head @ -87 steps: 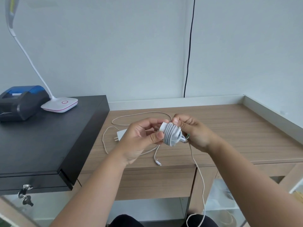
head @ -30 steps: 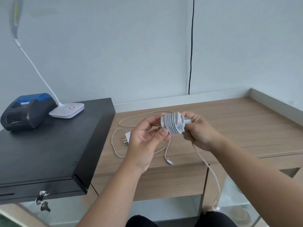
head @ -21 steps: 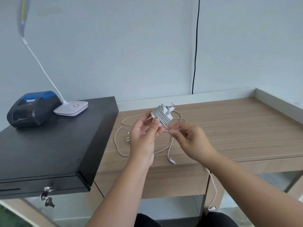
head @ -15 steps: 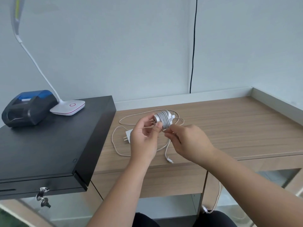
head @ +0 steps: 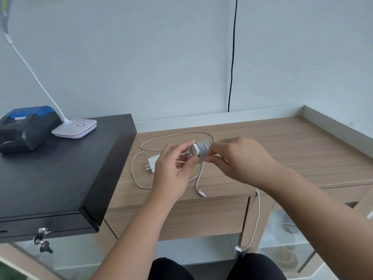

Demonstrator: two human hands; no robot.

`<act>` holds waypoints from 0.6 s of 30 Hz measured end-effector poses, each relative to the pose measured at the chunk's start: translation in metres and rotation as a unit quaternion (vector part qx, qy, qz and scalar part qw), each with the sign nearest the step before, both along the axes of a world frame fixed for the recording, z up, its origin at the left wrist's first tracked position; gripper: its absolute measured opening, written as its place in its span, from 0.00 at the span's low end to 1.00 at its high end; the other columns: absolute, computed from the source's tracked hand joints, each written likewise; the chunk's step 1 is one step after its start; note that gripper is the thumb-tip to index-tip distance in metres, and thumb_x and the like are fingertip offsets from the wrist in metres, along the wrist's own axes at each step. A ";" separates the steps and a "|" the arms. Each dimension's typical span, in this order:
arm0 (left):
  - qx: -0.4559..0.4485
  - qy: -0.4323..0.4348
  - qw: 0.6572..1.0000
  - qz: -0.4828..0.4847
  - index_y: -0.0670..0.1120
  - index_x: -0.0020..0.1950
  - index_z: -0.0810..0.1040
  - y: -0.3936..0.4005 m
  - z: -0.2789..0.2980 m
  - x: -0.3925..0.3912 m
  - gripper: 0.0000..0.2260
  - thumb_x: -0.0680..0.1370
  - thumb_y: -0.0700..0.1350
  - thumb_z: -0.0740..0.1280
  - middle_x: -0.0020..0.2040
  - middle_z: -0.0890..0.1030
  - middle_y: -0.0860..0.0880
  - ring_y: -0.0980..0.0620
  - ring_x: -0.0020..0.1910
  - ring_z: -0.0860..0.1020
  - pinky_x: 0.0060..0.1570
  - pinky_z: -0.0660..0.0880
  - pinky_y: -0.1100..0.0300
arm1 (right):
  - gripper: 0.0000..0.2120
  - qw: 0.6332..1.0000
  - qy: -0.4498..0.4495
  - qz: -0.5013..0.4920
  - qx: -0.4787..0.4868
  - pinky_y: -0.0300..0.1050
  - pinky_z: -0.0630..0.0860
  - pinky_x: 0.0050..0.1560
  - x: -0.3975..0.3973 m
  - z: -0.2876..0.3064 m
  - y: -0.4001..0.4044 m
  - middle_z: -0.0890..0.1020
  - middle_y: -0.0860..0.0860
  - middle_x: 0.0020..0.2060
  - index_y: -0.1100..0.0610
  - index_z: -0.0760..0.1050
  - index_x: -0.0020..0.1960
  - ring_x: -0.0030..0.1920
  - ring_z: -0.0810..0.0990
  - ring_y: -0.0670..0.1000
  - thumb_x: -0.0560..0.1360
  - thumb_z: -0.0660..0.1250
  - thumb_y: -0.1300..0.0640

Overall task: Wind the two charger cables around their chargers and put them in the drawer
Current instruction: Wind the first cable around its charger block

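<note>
My left hand (head: 173, 170) pinches a white charger (head: 198, 151) by its plug end, above the wooden desk (head: 292, 154). Several turns of its white cable are wound round it. My right hand (head: 240, 160) grips the cable at the charger's right side. The loose tail of that cable (head: 258, 215) hangs off the desk's front edge, and its plug (head: 238, 248) dangles near my knees. A second white charger (head: 151, 163) lies on the desk behind my left hand, its cable (head: 175, 136) spread in loose loops. A closed wooden drawer (head: 181, 217) sits under the desk top.
A black cash drawer (head: 60, 174) with keys (head: 43, 240) in its lock stands at the left. On it are a dark receipt printer (head: 26, 128) and a white lamp base (head: 75, 127). A black wire (head: 232, 57) runs down the wall. A raised ledge (head: 339, 126) borders the desk's right side.
More cable has been wound onto the charger and the hanging tail has grown shorter. My right hand has come up from below the charger to its right side.
</note>
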State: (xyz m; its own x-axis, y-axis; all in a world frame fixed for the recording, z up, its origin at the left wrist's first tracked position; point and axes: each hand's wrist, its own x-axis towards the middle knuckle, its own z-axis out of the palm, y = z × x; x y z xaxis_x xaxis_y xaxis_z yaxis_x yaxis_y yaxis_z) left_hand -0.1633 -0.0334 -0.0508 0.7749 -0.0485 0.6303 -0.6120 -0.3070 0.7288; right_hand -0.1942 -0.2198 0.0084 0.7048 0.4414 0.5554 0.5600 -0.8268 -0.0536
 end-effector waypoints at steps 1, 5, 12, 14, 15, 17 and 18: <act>0.012 -0.002 1.000 -0.009 0.61 0.59 0.77 0.001 0.001 -0.001 0.18 0.74 0.43 0.73 0.49 0.76 0.52 0.58 0.43 0.79 0.43 0.78 0.63 | 0.09 1.000 -0.013 0.019 0.020 0.47 0.74 0.32 0.002 0.001 -0.003 0.80 0.47 0.40 0.51 0.79 0.46 0.34 0.77 0.49 0.76 0.65 0.47; 0.017 0.001 0.999 -0.050 0.59 0.60 0.78 0.004 0.009 -0.008 0.15 0.75 0.45 0.72 0.51 0.76 0.50 0.57 0.52 0.79 0.52 0.77 0.63 | 0.07 0.989 -0.016 0.080 0.120 0.44 0.76 0.34 0.011 -0.003 -0.009 0.80 0.46 0.50 0.49 0.79 0.46 0.34 0.73 0.32 0.76 0.66 0.47; -0.266 0.117 0.952 -0.093 0.54 0.56 0.78 -0.020 0.015 -0.023 0.16 0.69 0.50 0.75 0.50 0.81 0.59 0.51 0.51 0.82 0.48 0.80 0.53 | 0.03 0.926 0.000 0.098 0.363 0.34 0.62 0.27 0.002 -0.021 0.011 0.83 0.35 0.39 0.57 0.80 0.45 0.22 0.64 0.43 0.75 0.70 0.58; -0.387 0.179 0.898 -0.112 0.46 0.58 0.78 -0.032 0.015 -0.025 0.25 0.65 0.50 0.80 0.55 0.82 0.52 0.49 0.54 0.81 0.48 0.80 0.56 | 0.04 0.891 0.010 0.095 0.445 0.44 0.64 0.23 0.002 -0.027 0.019 0.85 0.42 0.45 0.56 0.78 0.44 0.22 0.67 0.52 0.75 0.69 0.56; -0.424 0.196 0.875 -0.124 0.43 0.59 0.78 -0.037 0.015 -0.027 0.29 0.63 0.51 0.81 0.58 0.82 0.47 0.48 0.56 0.81 0.50 0.79 0.58 | 0.03 0.875 0.016 0.092 0.475 0.49 0.67 0.23 0.002 -0.030 0.023 0.85 0.43 0.47 0.55 0.78 0.44 0.24 0.70 0.59 0.75 0.69 0.56; -0.451 0.205 0.856 -0.150 0.43 0.57 0.81 -0.046 0.015 -0.031 0.25 0.64 0.53 0.77 0.56 0.83 0.45 0.50 0.56 0.81 0.54 0.77 0.61 | 0.02 0.850 0.030 0.087 0.519 0.56 0.71 0.26 0.001 -0.036 0.031 0.85 0.44 0.46 0.53 0.78 0.45 0.27 0.73 0.66 0.75 0.69 0.56; -0.453 0.206 0.853 -0.158 0.45 0.54 0.83 -0.050 0.014 -0.033 0.20 0.66 0.53 0.75 0.53 0.84 0.47 0.51 0.54 0.81 0.54 0.77 0.61 | 0.01 0.840 0.035 0.080 0.535 0.56 0.71 0.27 0.000 -0.039 0.033 0.85 0.45 0.44 0.52 0.78 0.45 0.28 0.74 0.66 0.75 0.69 0.56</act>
